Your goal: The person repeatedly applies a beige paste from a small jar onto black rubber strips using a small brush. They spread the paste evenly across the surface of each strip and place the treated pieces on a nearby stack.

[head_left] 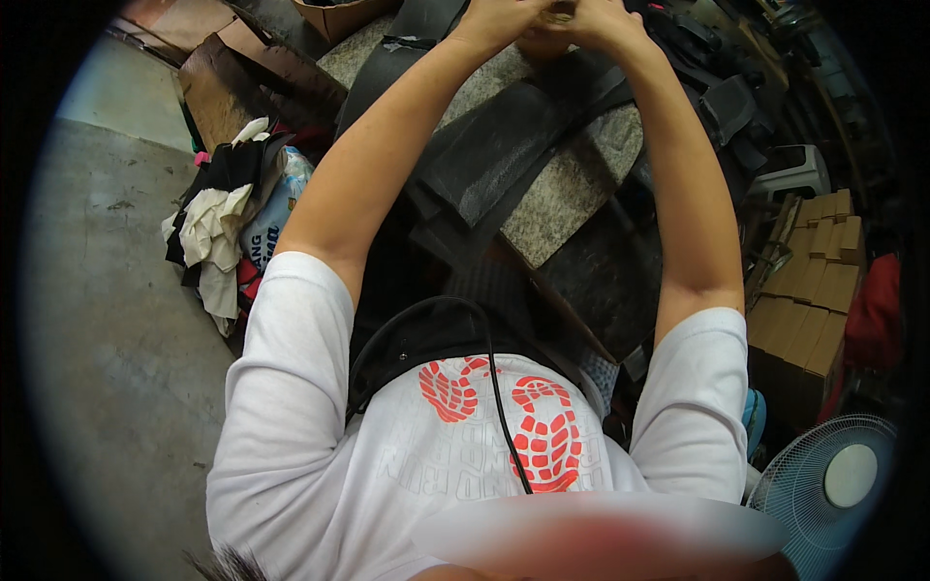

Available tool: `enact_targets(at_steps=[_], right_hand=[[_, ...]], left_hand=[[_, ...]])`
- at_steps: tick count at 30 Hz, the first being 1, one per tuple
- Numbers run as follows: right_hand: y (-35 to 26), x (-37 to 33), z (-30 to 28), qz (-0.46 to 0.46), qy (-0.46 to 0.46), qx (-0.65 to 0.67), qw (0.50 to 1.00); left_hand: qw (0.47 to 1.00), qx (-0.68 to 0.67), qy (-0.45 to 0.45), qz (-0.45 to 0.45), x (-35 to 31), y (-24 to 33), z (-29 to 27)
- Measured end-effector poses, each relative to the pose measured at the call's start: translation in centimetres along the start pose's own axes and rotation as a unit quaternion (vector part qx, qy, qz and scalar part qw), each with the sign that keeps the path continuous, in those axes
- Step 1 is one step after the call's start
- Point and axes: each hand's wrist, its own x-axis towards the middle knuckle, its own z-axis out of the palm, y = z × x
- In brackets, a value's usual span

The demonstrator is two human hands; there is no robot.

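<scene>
Left hand (494,17) and right hand (603,19) meet at the picture's top edge, fingers curled together around a small object (557,12); kind cannot be told. Whether they pinch it: cannot tell, fingertips cut off. Just below the fingers, dark textured sheets (504,145) lie on a speckled stone slab (572,189)

Both hands' fingers and their small held thing (554,14), cut off at top edge
</scene>
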Motion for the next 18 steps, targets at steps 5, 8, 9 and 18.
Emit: enact_targets(at_steps=[5, 8, 9, 18], right_hand=[[-0.1, -1.0, -2.2, 0.025, 0.006, 0.027, 0.999], [0.8, -4.0, -4.1, -0.050, 0.032, 0.015, 0.998], [0.7, -5.0, -4.5, -0.066, 0.047, 0.020, 0.996], [0.1, -12.9, -5.9, -0.168, 0.156, 0.220, 0.948]], left_hand=[[0.996, 0.029, -0.024, 0.086, 0.4, -0.3, -0.4], [0.990, 0.080, -0.058, 0.104, 0.4, -0.4, -0.9], [0.985, 0.108, -0.073, 0.112, 0.3, -0.4, -0.9], [0.971, 0.190, -0.041, 0.137, -3.4, 4.0, -4.3]])
